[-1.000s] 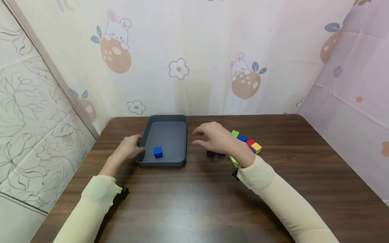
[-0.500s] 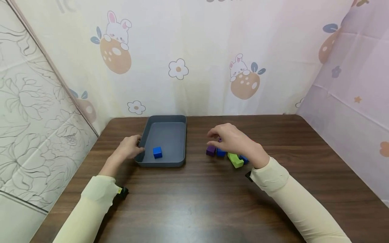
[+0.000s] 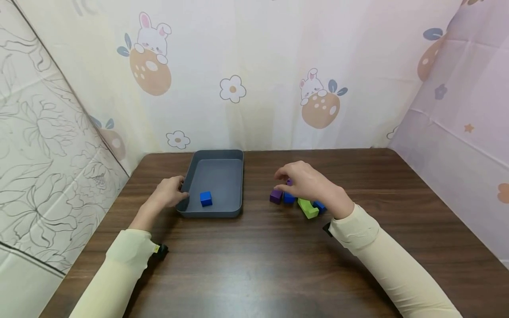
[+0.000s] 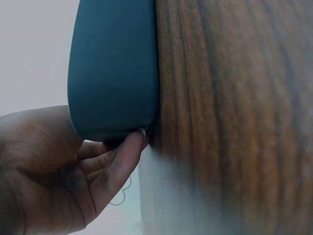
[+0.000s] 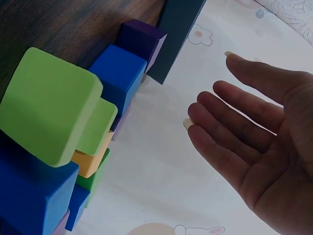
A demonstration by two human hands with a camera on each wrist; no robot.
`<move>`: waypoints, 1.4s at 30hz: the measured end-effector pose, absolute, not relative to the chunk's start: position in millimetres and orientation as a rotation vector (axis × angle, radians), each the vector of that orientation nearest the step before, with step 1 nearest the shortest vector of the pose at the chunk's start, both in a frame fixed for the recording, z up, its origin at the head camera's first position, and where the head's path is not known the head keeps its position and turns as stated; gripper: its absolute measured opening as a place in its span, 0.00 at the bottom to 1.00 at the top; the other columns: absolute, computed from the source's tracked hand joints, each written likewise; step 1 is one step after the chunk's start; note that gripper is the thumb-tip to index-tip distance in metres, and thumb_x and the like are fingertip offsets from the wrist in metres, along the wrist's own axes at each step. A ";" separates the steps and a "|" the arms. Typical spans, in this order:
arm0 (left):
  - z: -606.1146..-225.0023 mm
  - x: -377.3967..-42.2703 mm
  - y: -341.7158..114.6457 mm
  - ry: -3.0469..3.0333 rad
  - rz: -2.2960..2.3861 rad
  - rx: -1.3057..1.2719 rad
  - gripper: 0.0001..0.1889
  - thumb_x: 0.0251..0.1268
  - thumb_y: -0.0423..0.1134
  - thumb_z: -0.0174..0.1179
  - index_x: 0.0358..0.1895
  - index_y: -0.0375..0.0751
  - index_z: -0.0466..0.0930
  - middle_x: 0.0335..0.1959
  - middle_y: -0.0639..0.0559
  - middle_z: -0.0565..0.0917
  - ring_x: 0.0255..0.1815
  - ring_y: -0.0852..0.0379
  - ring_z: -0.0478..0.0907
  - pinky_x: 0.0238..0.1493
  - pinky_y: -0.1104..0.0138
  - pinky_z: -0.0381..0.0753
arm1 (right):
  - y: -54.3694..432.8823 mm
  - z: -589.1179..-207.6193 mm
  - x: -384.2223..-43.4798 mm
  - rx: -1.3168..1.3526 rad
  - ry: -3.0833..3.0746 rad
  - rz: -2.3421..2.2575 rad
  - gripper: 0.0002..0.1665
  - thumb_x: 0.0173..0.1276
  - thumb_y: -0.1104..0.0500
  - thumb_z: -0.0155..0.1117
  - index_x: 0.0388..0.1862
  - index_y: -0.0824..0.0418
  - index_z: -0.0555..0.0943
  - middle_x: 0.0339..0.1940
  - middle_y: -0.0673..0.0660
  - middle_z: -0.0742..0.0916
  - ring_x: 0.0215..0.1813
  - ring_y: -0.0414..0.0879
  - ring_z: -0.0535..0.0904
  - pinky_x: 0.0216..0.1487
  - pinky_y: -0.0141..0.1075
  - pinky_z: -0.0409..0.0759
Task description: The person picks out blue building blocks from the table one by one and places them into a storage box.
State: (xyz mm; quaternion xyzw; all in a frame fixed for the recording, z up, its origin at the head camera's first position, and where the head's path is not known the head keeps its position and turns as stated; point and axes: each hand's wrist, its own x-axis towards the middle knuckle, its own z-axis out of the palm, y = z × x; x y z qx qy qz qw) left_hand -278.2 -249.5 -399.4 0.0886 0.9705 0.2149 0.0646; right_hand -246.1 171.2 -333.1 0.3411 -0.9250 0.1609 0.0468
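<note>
My left hand (image 3: pixel 169 192) holds the left wall of a grey rectangular tray (image 3: pixel 240 185), thumb over the rim and fingers along the outside. In the left wrist view its fingers (image 4: pixel 120 166) bend against the tray wall (image 4: pixel 115 63). A blue cube (image 3: pixel 206 198) lies inside the tray near the front. Over the pile of coloured blocks hovers my right hand (image 3: pixel 304 181), fingers relaxed and nothing in them. Below it show a purple block (image 3: pixel 276 196), a blue block (image 3: pixel 289 198) and a lime-green notched block (image 3: pixel 308 208). The hand hides others behind it.
Another blue block (image 3: pixel 319 206) sits beside the lime-green one, under the right wrist. In the right wrist view an orange block (image 5: pixel 88 163) and a green block (image 5: pixel 93 181) also show. A patterned curtain (image 3: pixel 270 119) hangs behind the brown wooden table (image 3: pixel 222 265).
My right hand has moved right, from near the tray to over the blocks, slowing in the last half second. The left hand and tray have stayed put.
</note>
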 end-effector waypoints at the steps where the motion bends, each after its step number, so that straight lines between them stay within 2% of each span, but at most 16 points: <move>1: -399.2 -278.1 -249.4 2.929 0.651 0.265 0.25 0.74 0.35 0.65 0.67 0.23 0.73 0.54 0.28 0.84 0.50 0.38 0.84 0.51 0.48 0.85 | 171.5 -333.7 -246.6 1.044 -2.824 0.494 0.15 0.69 0.55 0.78 0.50 0.61 0.90 0.45 0.54 0.92 0.44 0.47 0.86 0.48 0.44 0.86; 27: -397.8 -278.5 -249.4 2.928 0.650 0.260 0.23 0.74 0.35 0.65 0.64 0.23 0.74 0.53 0.29 0.84 0.48 0.39 0.84 0.50 0.48 0.86 | 181.9 -341.5 -256.7 1.000 -2.981 0.401 0.22 0.66 0.53 0.81 0.53 0.64 0.89 0.49 0.61 0.91 0.47 0.52 0.87 0.51 0.49 0.86; 31: -398.2 -278.8 -249.7 2.931 0.654 0.261 0.23 0.74 0.35 0.65 0.64 0.23 0.74 0.53 0.29 0.84 0.48 0.40 0.85 0.50 0.48 0.86 | 181.7 -343.7 -257.3 1.020 -3.007 0.405 0.21 0.67 0.54 0.80 0.53 0.65 0.89 0.47 0.60 0.91 0.47 0.53 0.87 0.50 0.48 0.86; 42: -398.4 -279.1 -249.0 2.924 0.660 0.256 0.24 0.75 0.35 0.65 0.66 0.23 0.73 0.54 0.28 0.84 0.48 0.40 0.84 0.50 0.49 0.86 | 182.4 -351.1 -257.0 1.051 -3.037 0.372 0.18 0.67 0.54 0.80 0.50 0.62 0.89 0.42 0.56 0.91 0.43 0.50 0.86 0.47 0.46 0.85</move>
